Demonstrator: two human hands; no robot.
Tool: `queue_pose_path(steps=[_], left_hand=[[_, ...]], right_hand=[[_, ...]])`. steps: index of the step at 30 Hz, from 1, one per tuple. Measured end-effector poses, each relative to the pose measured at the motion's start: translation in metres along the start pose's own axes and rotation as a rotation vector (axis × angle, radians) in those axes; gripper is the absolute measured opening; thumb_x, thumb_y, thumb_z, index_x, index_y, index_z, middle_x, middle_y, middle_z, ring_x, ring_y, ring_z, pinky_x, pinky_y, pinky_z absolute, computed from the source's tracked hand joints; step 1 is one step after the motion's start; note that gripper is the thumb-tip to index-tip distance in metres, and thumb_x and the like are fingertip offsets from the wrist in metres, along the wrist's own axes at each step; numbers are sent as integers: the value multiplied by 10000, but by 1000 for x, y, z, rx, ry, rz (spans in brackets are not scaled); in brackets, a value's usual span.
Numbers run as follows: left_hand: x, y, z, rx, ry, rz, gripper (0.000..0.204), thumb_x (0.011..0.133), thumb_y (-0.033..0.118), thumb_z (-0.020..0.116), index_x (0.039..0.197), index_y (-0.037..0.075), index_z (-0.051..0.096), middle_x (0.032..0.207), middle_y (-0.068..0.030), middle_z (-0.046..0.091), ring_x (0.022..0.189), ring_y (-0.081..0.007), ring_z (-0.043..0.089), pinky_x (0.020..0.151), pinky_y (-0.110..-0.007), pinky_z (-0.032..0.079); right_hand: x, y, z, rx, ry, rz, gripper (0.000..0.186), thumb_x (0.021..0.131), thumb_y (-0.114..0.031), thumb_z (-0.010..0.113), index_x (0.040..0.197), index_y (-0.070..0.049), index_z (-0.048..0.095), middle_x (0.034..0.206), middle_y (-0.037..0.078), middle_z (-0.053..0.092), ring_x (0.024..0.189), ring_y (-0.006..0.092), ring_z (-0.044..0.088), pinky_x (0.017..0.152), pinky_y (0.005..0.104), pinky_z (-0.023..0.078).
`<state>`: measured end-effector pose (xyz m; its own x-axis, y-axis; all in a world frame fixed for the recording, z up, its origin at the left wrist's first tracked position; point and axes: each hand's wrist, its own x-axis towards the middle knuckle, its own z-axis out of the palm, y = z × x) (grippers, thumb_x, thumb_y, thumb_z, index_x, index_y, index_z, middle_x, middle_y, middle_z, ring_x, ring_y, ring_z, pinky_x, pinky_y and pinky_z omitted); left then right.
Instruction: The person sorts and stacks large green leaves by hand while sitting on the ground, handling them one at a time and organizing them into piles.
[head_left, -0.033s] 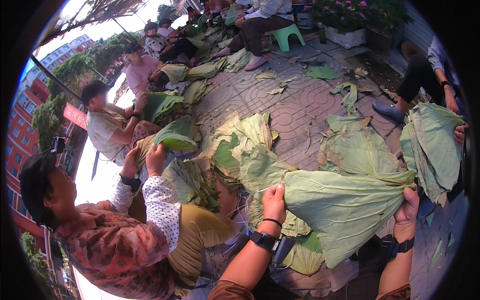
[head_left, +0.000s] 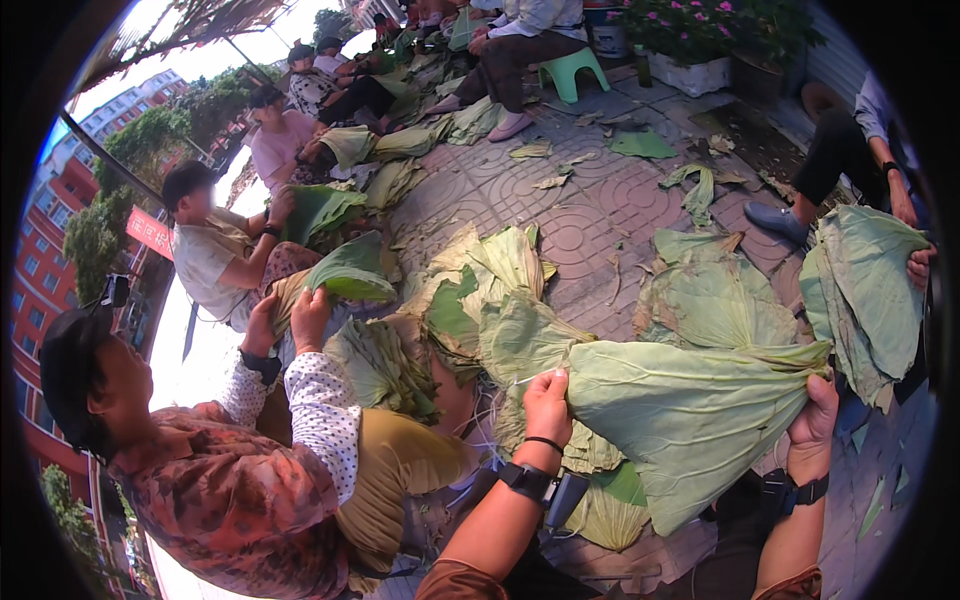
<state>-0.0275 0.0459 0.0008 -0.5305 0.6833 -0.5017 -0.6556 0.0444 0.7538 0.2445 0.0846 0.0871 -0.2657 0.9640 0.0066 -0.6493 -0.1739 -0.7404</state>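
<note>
A large pale green lotus leaf (head_left: 685,430), folded into a fan, is stretched between my two hands. Thumb and fingers of my left hand (head_left: 548,408) pinch its left corner. A thin white strand or stick (head_left: 527,379) juts from those fingertips; what it is I cannot tell. The gathered, narrow end sits in my closed right hand (head_left: 815,412). Behind it on the paving lie a wider heap of leaves (head_left: 715,295) and a folded leaf (head_left: 530,335). Below my left wrist, yellowish leaves (head_left: 608,517) rest by my legs.
Close on my left sits a person in a patterned vest (head_left: 230,490), holding a leaf (head_left: 350,268). At the right edge another person's hand (head_left: 918,265) grips a leaf stack (head_left: 870,300). Farther back are more seated people, a green stool (head_left: 573,75) and a white planter (head_left: 693,77).
</note>
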Motion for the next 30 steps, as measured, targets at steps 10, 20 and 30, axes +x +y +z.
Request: queue_pose_path(steps=[10, 20, 30], left_hand=[[-1, 15, 2, -72, -81, -131, 102, 749, 111, 487, 766, 11, 478, 716, -49, 517, 629, -133, 491, 598, -263, 420], [7, 28, -12, -88, 33, -103, 182, 719, 32, 498, 893, -6, 458, 766, -57, 517, 680, -144, 496, 632, -250, 416], [18, 27, -20, 155, 87, 238, 110, 719, 122, 539, 714, 15, 513, 633, 7, 498, 545, -52, 413, 516, -183, 354]], right_hand=[[-1, -3, 7, -31, 12, -26, 490, 603, -81, 557, 1050, 10, 378, 996, 145, 469, 901, 260, 464, 828, 368, 339], [5, 13, 11, -25, 90, 5, 499, 602, -93, 558, 1055, 9, 375, 1001, 145, 467, 905, 268, 461, 833, 375, 334], [4, 12, 22, -68, 85, -11, 499, 593, -91, 567, 1042, 19, 379, 970, 146, 482, 874, 262, 479, 808, 362, 359]])
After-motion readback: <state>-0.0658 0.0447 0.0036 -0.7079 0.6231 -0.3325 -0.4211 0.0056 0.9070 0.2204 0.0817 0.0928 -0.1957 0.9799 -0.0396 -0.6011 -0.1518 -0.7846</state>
